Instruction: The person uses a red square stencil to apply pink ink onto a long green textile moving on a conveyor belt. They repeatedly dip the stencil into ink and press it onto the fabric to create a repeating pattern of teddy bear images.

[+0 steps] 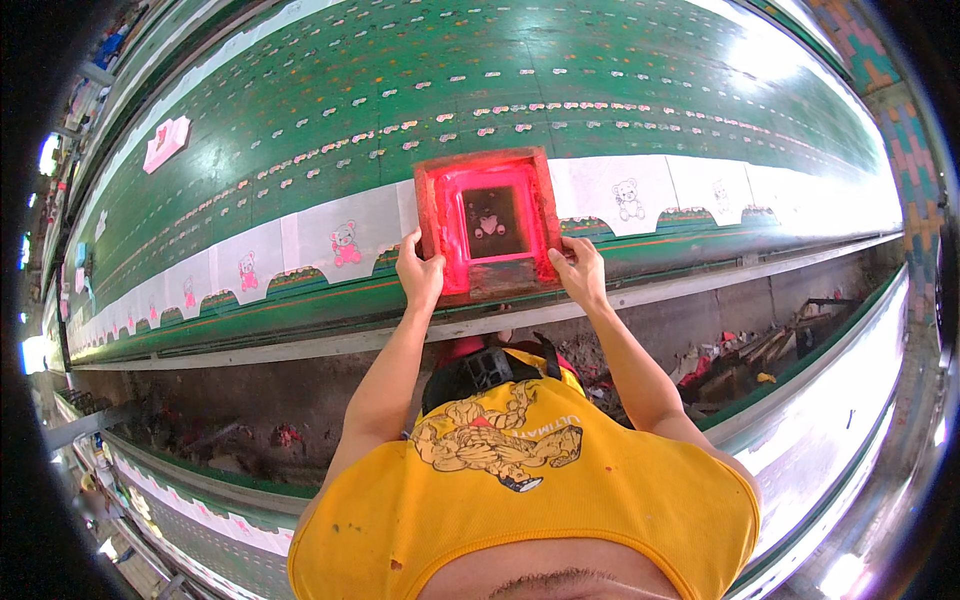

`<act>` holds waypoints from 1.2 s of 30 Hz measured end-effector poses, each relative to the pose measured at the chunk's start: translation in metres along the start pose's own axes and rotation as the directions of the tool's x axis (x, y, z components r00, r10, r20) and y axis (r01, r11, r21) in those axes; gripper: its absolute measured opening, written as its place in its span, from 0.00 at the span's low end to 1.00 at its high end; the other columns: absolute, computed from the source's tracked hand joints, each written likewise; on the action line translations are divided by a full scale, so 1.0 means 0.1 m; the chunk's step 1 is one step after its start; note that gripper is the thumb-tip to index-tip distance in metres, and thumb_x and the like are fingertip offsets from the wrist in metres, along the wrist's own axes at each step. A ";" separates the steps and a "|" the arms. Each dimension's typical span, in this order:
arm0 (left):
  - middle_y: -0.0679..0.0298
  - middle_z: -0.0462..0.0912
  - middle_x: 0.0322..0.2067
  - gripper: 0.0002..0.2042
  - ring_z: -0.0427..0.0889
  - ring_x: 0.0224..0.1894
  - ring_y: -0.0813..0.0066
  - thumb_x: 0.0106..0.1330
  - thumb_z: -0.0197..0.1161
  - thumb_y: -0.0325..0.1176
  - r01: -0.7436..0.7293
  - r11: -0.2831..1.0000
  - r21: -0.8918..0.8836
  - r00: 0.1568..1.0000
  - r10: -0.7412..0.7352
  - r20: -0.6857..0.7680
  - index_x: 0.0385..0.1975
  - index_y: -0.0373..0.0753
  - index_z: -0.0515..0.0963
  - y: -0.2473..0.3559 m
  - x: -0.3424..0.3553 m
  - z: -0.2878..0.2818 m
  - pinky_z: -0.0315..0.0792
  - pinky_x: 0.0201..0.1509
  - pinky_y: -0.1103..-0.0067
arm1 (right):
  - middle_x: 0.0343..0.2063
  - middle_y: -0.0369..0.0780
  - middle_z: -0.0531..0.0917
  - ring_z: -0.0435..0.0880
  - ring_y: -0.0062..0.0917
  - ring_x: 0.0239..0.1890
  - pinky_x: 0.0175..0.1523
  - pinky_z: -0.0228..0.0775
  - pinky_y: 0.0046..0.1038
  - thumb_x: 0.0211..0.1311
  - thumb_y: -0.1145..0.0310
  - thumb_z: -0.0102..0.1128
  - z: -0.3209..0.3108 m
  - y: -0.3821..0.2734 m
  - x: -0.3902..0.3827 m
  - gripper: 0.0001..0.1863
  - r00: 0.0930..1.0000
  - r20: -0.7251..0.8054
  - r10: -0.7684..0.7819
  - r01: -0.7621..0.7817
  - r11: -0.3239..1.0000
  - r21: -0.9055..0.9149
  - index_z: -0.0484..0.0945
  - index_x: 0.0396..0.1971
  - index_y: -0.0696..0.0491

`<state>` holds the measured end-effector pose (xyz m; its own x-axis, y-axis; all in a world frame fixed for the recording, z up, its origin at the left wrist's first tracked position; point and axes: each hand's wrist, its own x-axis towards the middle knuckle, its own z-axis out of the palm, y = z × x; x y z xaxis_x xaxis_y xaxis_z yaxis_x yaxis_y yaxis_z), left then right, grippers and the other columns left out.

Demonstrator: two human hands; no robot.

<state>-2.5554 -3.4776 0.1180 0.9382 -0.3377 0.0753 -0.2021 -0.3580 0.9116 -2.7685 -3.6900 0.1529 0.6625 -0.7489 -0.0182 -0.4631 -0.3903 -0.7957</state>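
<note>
A wooden screen printing frame (428, 190), its inside edges coated in bright pink ink, rests on a row of white cut pieces along the near edge of the green table. Part of a bear design shows in its dark mesh window (490, 225). My left hand (420, 272) grips the frame's near left side, and my right hand (580, 270) holds the near right side, thumbs on the wood. Left of the frame, a white piece (305, 240) belongs to a run of bears with pink fill. To the right, a white piece (600, 190) carries a bear in outline only.
Rows of small printed marks cover the long green table (400, 60). A pink-and-white stack (167, 143) lies at its far left. A pale rail (330, 347) runs along the near edge. Scraps and debris (740, 350) litter the ground, and another table (800, 440) stands behind me.
</note>
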 end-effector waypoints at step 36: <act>0.42 0.82 0.52 0.28 0.80 0.59 0.50 0.48 0.68 0.22 0.052 0.998 0.046 0.998 -0.054 0.042 0.54 0.26 0.76 -0.01 0.03 0.00 0.71 0.65 0.67 | 0.39 0.44 0.83 0.82 0.42 0.46 0.52 0.76 0.42 0.50 0.76 0.60 0.71 -0.64 0.93 0.09 0.706 0.134 -0.696 0.705 0.670 -0.233 0.79 0.34 0.56</act>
<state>-2.5525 -3.4783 0.1177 0.9352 -0.3540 0.0093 -0.1658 -0.4146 0.8948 -2.6352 -3.6970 0.1590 0.8687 -0.1850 0.4594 0.0195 -0.9141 -0.4049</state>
